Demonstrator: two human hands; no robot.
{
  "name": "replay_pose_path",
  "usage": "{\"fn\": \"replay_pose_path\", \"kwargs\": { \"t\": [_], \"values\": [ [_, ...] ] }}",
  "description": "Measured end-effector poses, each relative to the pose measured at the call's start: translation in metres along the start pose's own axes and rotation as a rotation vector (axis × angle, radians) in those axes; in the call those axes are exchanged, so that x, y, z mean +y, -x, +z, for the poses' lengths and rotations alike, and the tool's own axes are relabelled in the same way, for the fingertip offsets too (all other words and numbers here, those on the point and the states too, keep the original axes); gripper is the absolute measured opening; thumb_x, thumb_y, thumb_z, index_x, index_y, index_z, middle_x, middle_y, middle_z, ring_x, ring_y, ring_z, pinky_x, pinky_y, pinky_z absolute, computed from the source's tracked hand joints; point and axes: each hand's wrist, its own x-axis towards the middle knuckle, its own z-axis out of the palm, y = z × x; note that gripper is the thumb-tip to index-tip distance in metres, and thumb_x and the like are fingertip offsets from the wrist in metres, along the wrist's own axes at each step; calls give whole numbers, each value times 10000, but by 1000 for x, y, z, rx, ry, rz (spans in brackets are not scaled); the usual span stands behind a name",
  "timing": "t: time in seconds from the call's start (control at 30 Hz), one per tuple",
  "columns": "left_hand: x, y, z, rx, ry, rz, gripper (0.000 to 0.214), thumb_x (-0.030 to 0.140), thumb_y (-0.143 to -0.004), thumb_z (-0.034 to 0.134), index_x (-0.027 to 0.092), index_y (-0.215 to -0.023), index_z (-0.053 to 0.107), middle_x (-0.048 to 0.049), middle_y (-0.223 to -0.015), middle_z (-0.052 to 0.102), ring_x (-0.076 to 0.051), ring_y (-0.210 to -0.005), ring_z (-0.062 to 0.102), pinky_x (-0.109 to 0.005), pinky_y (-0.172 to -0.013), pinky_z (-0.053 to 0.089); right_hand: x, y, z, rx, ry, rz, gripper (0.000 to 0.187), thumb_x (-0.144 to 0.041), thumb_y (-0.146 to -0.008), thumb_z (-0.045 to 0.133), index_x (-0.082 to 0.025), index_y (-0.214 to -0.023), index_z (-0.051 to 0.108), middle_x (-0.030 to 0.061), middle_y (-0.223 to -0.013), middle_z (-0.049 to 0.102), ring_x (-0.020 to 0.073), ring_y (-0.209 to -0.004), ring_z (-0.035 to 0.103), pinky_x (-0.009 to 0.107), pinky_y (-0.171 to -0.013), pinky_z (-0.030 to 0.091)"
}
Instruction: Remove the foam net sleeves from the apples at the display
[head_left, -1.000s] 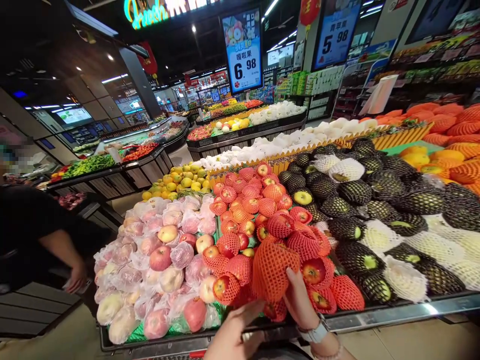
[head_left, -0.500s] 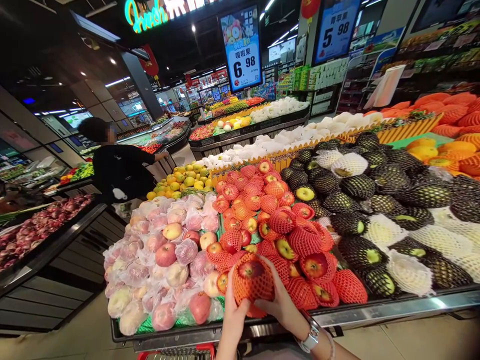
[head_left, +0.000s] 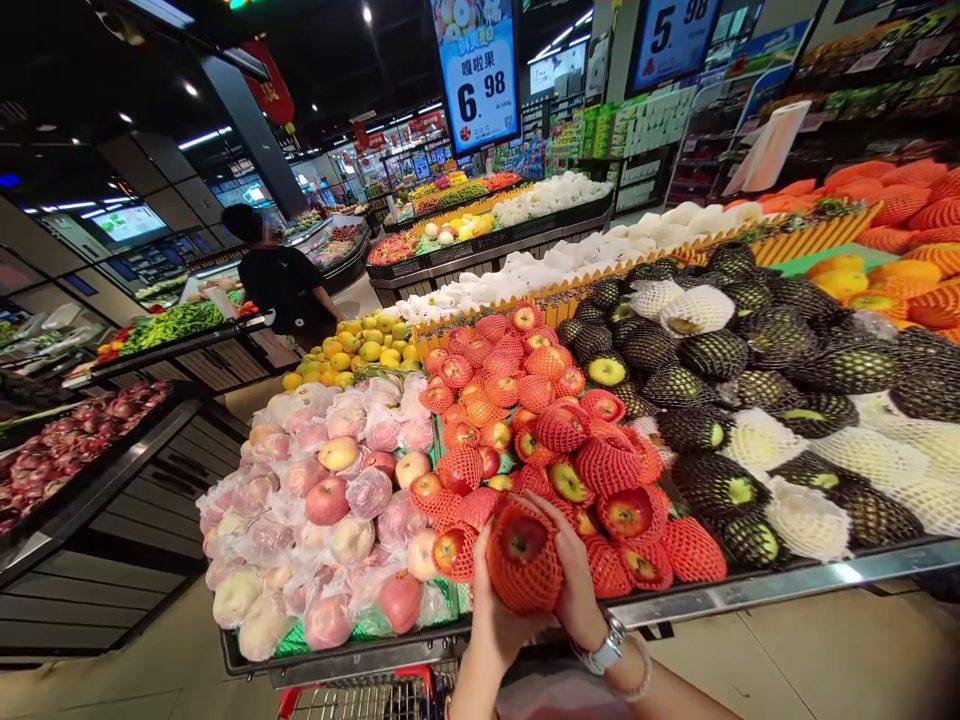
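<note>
Both my hands hold one red apple in an orange foam net [head_left: 523, 555] at the front edge of the fruit stand. My left hand [head_left: 491, 625] cups it from below and the left, fingers curled round it. My right hand [head_left: 576, 580], with a watch and bracelet at the wrist, wraps round its right side. Behind it lies a heap of red apples in orange nets [head_left: 540, 430]. To the left sits a pile of apples in clear plastic wrap [head_left: 330, 500].
Dark and white netted fruit [head_left: 750, 400] fills the stand to the right. The stand's metal front rail [head_left: 750, 590] runs across. A shopping cart [head_left: 367, 695] stands below my hands. A person in black [head_left: 281, 285] stands at a far display on the left. Price signs [head_left: 478, 75] hang overhead.
My two hands have lifted the netted apple slightly and turned it. The person in black has moved further back along the aisle. The camera has tilted down a little.
</note>
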Motion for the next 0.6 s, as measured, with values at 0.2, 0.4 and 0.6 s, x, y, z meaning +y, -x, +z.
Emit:
{"fn": "replay_pose_path", "kwargs": {
  "t": [0.2, 0.4, 0.6],
  "values": [
    [-31, -1, -6, -38, -32, 98, 1051, 340, -350, 929, 203, -1317, 540, -169, -1358, 602, -454, -1325, 479, -487, -1139, 406, -12, -6, -4, -51, 120, -166, 341, -490, -981, 487, -292, -1099, 740, 51, -1212, 707, 256, -1156, 642, 392, -1021, 507],
    [-22, -3, -14, -149, -63, 117, 1042, 315, -452, 891, 189, -1382, 438, -200, -1397, 556, -411, -1311, 511, -532, -1134, 399, -28, -7, -3, -103, 203, -98, 321, -422, -1004, 473, -287, -1131, 735, 62, -1155, 725, 241, -1093, 667, 361, -961, 545],
    [-26, 6, -5, 55, -1, -111, 1081, 507, -376, 905, 192, -1335, 519, -164, -1451, 527, -410, -1362, 455, -421, -1146, 418, -35, -9, 2, -285, 364, -108, 388, -409, -1031, 378, -286, -1235, 684, 60, -1301, 653, 279, -1353, 474, 495, -1160, 357]
  ]
}}
